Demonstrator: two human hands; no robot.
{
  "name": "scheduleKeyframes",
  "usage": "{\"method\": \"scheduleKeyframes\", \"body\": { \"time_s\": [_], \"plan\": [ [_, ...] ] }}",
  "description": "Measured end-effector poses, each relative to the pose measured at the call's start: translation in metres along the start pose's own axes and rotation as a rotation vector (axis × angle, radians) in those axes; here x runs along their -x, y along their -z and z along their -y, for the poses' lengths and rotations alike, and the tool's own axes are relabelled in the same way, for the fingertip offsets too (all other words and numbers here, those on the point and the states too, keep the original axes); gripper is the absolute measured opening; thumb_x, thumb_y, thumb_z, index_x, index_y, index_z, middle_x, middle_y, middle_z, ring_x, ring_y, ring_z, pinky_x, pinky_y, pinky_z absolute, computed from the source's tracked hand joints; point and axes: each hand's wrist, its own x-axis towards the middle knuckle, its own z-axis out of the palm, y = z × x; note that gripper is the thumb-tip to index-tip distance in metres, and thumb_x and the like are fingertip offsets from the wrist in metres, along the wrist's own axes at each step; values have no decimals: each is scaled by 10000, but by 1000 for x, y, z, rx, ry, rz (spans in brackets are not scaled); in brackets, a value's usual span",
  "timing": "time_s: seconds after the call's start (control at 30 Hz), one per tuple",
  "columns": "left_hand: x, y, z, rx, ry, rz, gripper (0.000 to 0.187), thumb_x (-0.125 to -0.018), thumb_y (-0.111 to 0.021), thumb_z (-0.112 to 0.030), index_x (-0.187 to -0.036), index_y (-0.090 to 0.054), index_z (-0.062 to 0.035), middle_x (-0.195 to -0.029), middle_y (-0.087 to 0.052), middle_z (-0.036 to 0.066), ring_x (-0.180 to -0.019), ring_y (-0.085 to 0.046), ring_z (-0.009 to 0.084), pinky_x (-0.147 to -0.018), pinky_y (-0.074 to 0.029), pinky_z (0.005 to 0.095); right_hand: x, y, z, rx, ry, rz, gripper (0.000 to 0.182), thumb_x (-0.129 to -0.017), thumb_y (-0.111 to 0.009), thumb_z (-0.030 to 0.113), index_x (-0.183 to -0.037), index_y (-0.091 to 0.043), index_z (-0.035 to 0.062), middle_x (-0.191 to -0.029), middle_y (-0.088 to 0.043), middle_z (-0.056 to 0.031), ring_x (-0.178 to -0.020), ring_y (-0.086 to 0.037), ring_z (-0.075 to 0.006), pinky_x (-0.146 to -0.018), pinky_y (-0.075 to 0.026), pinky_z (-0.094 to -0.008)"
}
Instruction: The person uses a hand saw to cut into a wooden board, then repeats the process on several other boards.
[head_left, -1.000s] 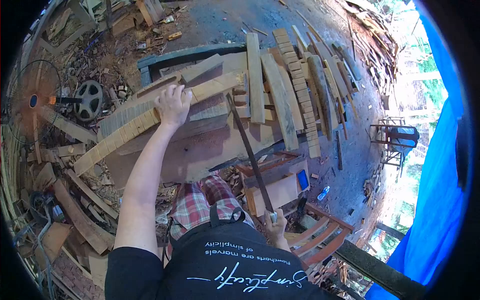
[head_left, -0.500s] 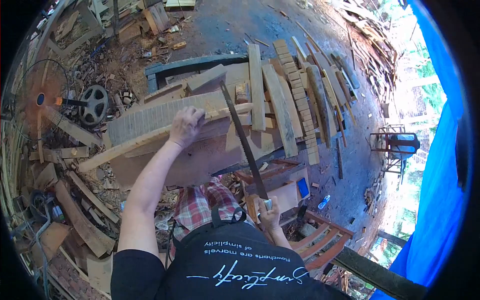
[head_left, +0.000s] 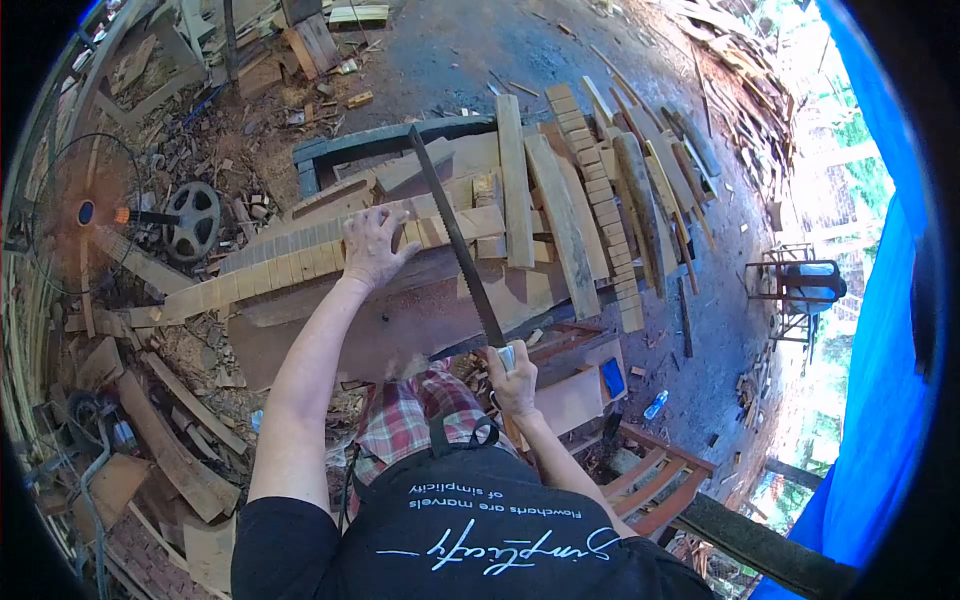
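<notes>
A long wooden piece (head_left: 290, 272), marked with many cross lines, lies over the boards on the workbench (head_left: 330, 350). My left hand (head_left: 374, 248) rests on top of it, near its right part, with thumb and fingers spread over the wood. In my right hand (head_left: 514, 378), low and to the right, is the handle of a long hand saw (head_left: 462, 255). The blade points up and away, passing across the right part of the marked piece. Whether its teeth touch the wood I cannot tell.
Loose boards (head_left: 514, 180) and a notched strip (head_left: 600, 190) lie right of the saw. A fan (head_left: 86, 212) and a spoked wheel (head_left: 192, 221) stand at left. Near my right arm are a slatted wooden frame (head_left: 655, 480) and a bottle (head_left: 656, 405). A chair (head_left: 800, 282) stands farther right.
The marked piece has turned, showing a broader lined face. My left hand has opened out on it. My right hand has moved up and left, taking the saw with it.
</notes>
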Motion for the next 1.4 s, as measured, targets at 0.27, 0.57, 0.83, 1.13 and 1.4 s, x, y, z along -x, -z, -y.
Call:
{"method": "scheduleKeyframes", "body": {
  "time_s": [0.27, 0.57, 0.83, 1.13, 1.4],
  "plan": [
    [5, -8, -3, 12, -49, -25, 450, -767, -678, -449, -1162, -626, -240, -1124, -528, 55, -1094, -458, 250, -923, -293, 440, 2, -6, -4, 6, 0, -7, 267, -894, -650, 225, -846, -464, 40, -596, -548, -107, -513, -542, -187, -486, -418, -362],
    [-20, -22, -27, 51, 364, -77, 220, -791, -677, -384, -938, -706, -224, -1037, -588, 33, -1047, -495, 246, -900, -304, 460, 2, -5, -7, -41, -62, -1, 257, -883, -646, 234, -865, -483, 37, -631, -559, -163, -568, -593, -342, -512, -436, -415],
    [-36, -45, -15, 126, 641, -32, 153, -836, -637, -321, -894, -658, -181, -1031, -578, 39, -1020, -528, 271, -893, -318, 451, 2, -7, -14, -97, -140, 39, 258, -882, -648, 224, -851, -468, 41, -626, -558, -164, -574, -604, -345, -502, -435, -419],
    [-10, -22, -38, 14, 4, -273, 468, -768, -689, -435, -1146, -589, -176, -1069, -545, 56, -1064, -474, 259, -919, -324, 427, -2, -4, 4, -142, -67, -13, 258, -899, -634, 218, -852, -462, 32, -598, -563, -126, -540, -603, -249, -491, -436, -372],
    [-17, -30, -24, 102, 136, -147, 425, -797, -645, -467, -1087, -637, -157, -1043, -582, 56, -1031, -515, 265, -900, -348, 430, -21, -10, 6, -73, 3, 8, 258, -905, -624, 211, -863, -445, 29, -639, -563, -169, -581, -602, -326, -520, -436, -397]
  ]
}}
